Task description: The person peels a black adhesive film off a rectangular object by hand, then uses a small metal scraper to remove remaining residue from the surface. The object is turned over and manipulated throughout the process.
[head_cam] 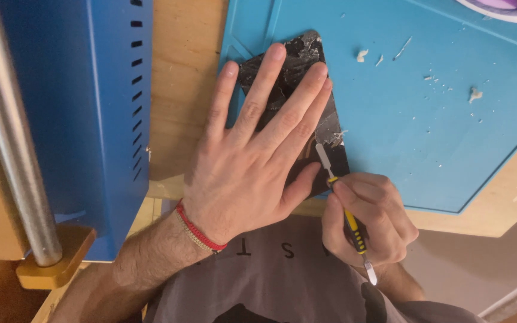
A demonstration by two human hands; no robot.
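Note:
My left hand (252,149) lies flat, fingers spread, pressing down on a dark cracked flat panel (306,51) that rests on a blue work mat (426,107). A red braided bracelet circles that wrist. My right hand (369,218) grips a thin yellow-and-black scraping tool (336,179). The tool's pale flat tip touches the panel's right edge, just beside my left thumb, where pale residue has gathered.
A blue metal housing with vent slots (85,107) stands at the left, with a steel rod (10,131) set in a wooden foot. Pale scraped flakes (474,94) dot the mat. The wooden bench (181,90) shows around the mat. A purple-and-white object (504,9) sits at the top right.

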